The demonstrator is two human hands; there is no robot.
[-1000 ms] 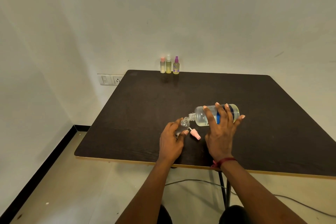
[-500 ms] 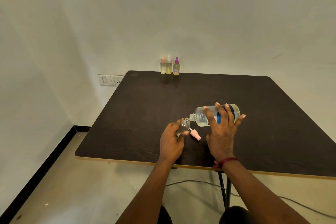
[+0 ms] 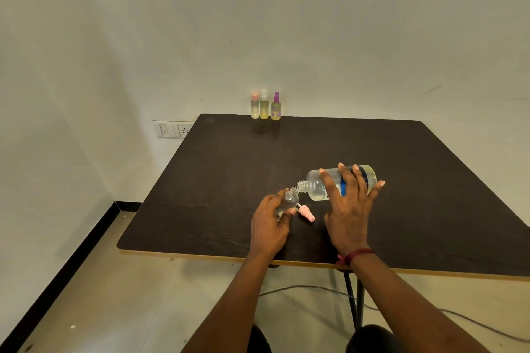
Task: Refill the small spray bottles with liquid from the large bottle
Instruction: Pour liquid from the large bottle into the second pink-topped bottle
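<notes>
Dark wood-grain table (image 3: 286, 152) with a pale edge band carries everything here. Near its 6 o'clock edge the right hand (image 3: 348, 209) grips the large bottle (image 3: 315, 186) from above. Its fingers (image 3: 329, 180) are spread wide across the clear body and blue label, and the thumb is hidden from view. The bottle is tipped almost level, its base toward 3 o'clock and its open threaded neck toward 9 o'clock. Pale yellowish liquid sits along its lower side.

The neck's mouth meets the open top of a small clear spray bottle (image 3: 289, 199), which leans toward 1 o'clock. The left hand (image 3: 268, 223) holds this small bottle with its fingers curled round the body and the thumb tip (image 3: 292, 211) pressed on the near side. Whether liquid is flowing between the two mouths cannot be told.

A pink spray cap (image 3: 306, 212) with its white dip tube lies on the table just beside the small bottle, at its 4 o'clock, between the two hands. A red thread band (image 3: 355, 253) circles the right wrist.

At the table's 12 o'clock edge three small spray bottles stand upright in a close row against the wall, all with yellowish liquid: a pink-capped bottle (image 3: 254, 107), a white-capped bottle (image 3: 263, 107) and a purple-capped bottle (image 3: 276, 108). A wall socket plate (image 3: 175, 129) sits at 10 o'clock, and a cable (image 3: 301, 288) trails on the floor under the near edge.
</notes>
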